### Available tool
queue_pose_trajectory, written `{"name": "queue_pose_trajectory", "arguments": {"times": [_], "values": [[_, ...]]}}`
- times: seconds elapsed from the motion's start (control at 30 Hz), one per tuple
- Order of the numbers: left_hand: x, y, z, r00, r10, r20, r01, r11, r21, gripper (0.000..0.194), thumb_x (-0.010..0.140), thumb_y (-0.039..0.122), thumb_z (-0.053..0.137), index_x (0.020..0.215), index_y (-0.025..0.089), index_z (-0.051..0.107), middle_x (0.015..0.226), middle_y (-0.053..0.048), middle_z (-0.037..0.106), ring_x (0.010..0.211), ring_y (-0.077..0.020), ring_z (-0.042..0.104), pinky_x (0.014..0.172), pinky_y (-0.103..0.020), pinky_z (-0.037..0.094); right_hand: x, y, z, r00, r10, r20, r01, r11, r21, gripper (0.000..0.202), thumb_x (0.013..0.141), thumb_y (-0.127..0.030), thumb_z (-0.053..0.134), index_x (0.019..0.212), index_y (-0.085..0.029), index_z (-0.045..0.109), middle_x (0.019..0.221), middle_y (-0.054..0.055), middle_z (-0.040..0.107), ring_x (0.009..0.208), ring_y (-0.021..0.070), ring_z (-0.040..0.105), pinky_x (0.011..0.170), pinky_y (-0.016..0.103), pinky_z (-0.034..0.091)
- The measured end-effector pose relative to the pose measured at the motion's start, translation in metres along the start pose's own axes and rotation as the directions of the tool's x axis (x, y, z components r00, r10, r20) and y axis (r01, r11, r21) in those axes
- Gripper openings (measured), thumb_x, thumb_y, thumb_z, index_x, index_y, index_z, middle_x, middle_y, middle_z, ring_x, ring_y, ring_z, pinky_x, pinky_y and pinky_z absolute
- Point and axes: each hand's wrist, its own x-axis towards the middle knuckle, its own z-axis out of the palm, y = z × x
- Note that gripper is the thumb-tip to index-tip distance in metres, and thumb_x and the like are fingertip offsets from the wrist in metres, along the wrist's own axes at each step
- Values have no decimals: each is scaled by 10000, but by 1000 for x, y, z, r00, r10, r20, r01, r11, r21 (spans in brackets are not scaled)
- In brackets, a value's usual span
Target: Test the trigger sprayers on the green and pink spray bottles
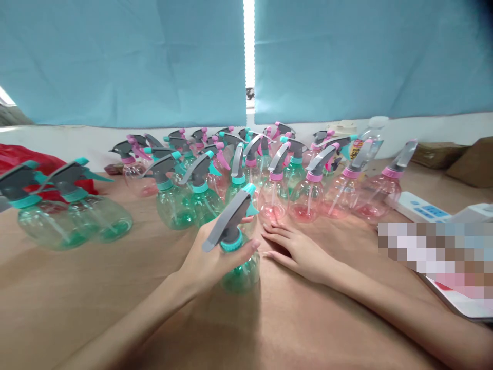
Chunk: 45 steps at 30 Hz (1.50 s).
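Note:
My left hand (pixel 210 259) is wrapped round a green spray bottle (pixel 242 275) with a grey and turquoise trigger head, near the middle of the table. The bottle stands upright, its lower body showing below my thumb. To its right, my right hand (pixel 298 252) rests palm down on the table with the fingers stretched out, holding nothing. Its fingertips lie just in front of a pink spray bottle (pixel 273 205). Another green spray bottle (pixel 206 203) stands behind my left hand.
Several more green and pink spray bottles crowd the back of the table (pixel 146 318). Two green bottles (pixel 102 218) stand at the left before a red bag (pixel 19 154). At the right are a clear plastic bottle (pixel 370 144), a white device (pixel 421 208) and a cardboard box (pixel 470 164). Blue curtains (pixel 127 61) hang behind.

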Motion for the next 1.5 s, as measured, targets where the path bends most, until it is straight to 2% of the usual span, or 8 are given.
{"name": "queue_pose_trajectory", "arguments": {"times": [0.23,0.37,0.57,0.83,0.93,1.07,1.2,1.5], "values": [[-16,-16,-4,999,17,33,-18,998,52,585,778,466,672,1292,237,512,1160,-84,658,990,-271,634,847,-405,527,0,-2,-3,1000,-15,19,16,998,-55,500,957,-467,460,1318,-140,571,1378,138,559,1311,296,470,1082,492,389],[-23,-13,-9,1000,8,11,-9,995,94,458,794,440,681,1184,231,562,1197,-85,639,1067,-286,610,870,-417,512,5,-8,-7,999,-40,11,41,993,-113,382,952,-431,482,1185,-184,659,1259,137,646,1195,303,571,991,488,459],[-39,-12,-25,999,-44,-24,48,978,204,361,784,464,683,1045,226,607,1110,-67,664,1026,-283,632,829,-407,521,26,-26,-16,992,60,-113,-79,981,-178,234,953,-325,500,1031,-212,689,1036,78,729,944,251,678,791,380,516],[-75,-58,-101,969,-50,-241,156,881,446,399,782,585,638,991,246,613,885,-26,671,799,-256,649,710,-363,496,86,-101,-21,991,6,-133,-3,1000,30,243,947,-385,527,1022,-217,685,1015,41,723,838,190,684,735,314,501],[-76,-83,-132,890,-221,-399,384,836,393,485,708,662,659,898,216,654,895,-72,703,870,-332,661,761,-429,497,117,-132,-9,994,-21,-109,22,1000,8,333,935,-393,541,1183,-185,621,1144,88,685,935,234,670,839,368,492],[-69,-107,-160,835,-306,-457,466,835,292,573,704,631,683,1088,210,627,1068,-112,710,994,-343,661,858,-454,506,153,-154,7,995,40,-92,-40,999,-5,532,906,-434,554,1313,-96,501,1196,189,631,1106,329,603,896,444,473],[-59,-117,-171,856,-288,-430,436,848,301,628,745,574,678,1221,182,560,1182,-135,676,1056,-335,653,911,-452,500,174,-162,16,980,188,-58,-189,982,0,538,876,-450,580,1234,-55,516,1098,232,649,1036,362,633,812,445,504],[-34,-128,-175,917,-154,-368,302,871,387,494,781,424,683,1185,163,569,1064,-107,700,1013,-293,663,865,-390,517,195,-169,21,969,244,-25,-242,969,52,471,875,-414,584,1181,-61,521,827,155,688,777,297,702,671,373,528]]}}
